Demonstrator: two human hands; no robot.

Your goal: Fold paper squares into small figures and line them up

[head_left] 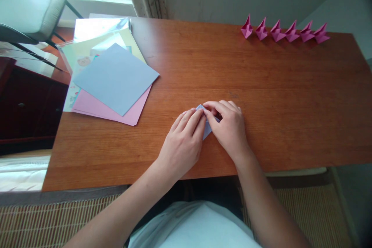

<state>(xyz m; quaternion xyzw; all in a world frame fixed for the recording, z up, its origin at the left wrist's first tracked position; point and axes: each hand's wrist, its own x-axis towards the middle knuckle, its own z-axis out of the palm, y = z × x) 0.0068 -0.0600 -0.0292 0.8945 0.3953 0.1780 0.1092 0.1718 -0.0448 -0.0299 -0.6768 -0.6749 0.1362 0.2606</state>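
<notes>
Head view: left hand (184, 136) grips, right hand (230, 127) pinches small folded blue paper (207, 130), right of and nearer than blue square sheet (116, 79); likely mid-fold, next move probably calls for aligned edges and firm creasing.

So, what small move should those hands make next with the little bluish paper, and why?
Perhaps press the little bluish paper flat near its top corner: the left hand covers part of it, and the right hand has its thumb and index finger by that corner, so both seem well placed.
</notes>
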